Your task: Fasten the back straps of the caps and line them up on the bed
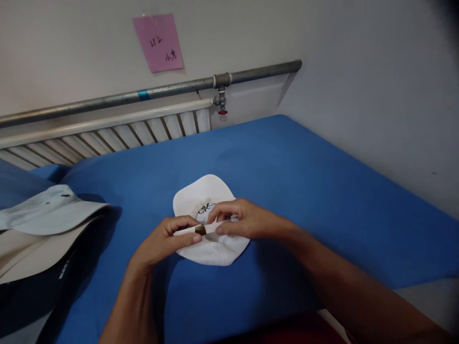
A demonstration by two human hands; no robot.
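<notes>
A white cap (201, 193) with a dark logo lies upside down on the blue sheet (294, 191). My left hand (167, 241) pinches the cap's white back strap (184, 231) near a small brass buckle (200, 230). My right hand (244, 220) is closed on the strap's other end, just right of the buckle. Both hands rest over the near half of the cap and hide its opening.
A stack of other caps (43, 215), pale blue, beige and dark, lies at the left edge. Behind the bed run a white radiator (118, 134) and a grey pipe (172, 88) with a red-handled valve (222, 107). A pink note (158, 42) hangs on the wall.
</notes>
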